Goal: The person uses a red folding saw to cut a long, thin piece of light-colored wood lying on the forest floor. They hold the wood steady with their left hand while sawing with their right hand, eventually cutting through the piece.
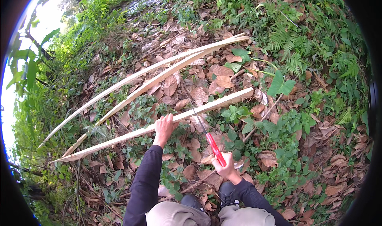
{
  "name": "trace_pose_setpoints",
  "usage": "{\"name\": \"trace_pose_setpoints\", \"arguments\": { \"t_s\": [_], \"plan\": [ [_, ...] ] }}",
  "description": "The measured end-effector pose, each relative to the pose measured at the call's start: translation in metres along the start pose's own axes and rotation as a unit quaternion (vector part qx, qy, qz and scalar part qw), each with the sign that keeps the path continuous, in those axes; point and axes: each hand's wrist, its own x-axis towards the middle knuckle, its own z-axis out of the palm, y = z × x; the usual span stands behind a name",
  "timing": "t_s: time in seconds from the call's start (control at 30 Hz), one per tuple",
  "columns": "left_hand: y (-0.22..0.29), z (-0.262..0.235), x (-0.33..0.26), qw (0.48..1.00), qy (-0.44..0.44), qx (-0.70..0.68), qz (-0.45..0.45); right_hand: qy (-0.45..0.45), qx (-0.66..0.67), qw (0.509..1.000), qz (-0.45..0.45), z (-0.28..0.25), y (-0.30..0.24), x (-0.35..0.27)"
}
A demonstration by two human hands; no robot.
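Observation:
A long pale wooden plank (223, 102) lies slantwise in front of me, its narrow end at the lower left and its broader end at the right. My left hand (164, 128) is closed on the plank's near edge, around its middle. In my right hand (225, 167) is the red handle of a hand saw (214, 147), gripped in wrapped fingers. The saw's thin dark blade, seen nearly edge-on, points away from me and crosses the plank to the right of my left hand. Whether its teeth bite into the wood cannot be made out.
Beyond the plank lie two more long pale wooden strips (133, 76) (145, 86), meeting at their far right ends. Dry brown leaves (171, 85) and low green plants cover the sloping ground. A thin stick (262, 118) lies at the right. My shoes (228, 194) are close below.

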Motion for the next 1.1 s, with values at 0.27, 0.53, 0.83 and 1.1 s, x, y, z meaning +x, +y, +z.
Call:
{"name": "trace_pose_setpoints", "arguments": {
  "t_s": [0.27,0.53,0.83,1.1],
  "plan": [
    [0.007,-0.005,0.015,0.999,-0.027,-0.038,0.005,-0.013,-0.03,0.999,-0.035,-0.026,0.001,-0.056],
    [-0.008,0.0,0.017,0.999,-0.028,-0.001,0.015,0.009,0.003,0.999,-0.039,-0.002,0.008,-0.035],
    [0.012,0.006,0.001,0.998,0.053,0.025,0.015,-0.006,-0.014,0.997,-0.074,-0.027,-0.005,-0.06],
    [0.009,-0.005,0.023,0.999,-0.037,-0.002,-0.004,0.004,0.045,0.997,-0.057,0.004,0.029,0.036]
  ]
}}
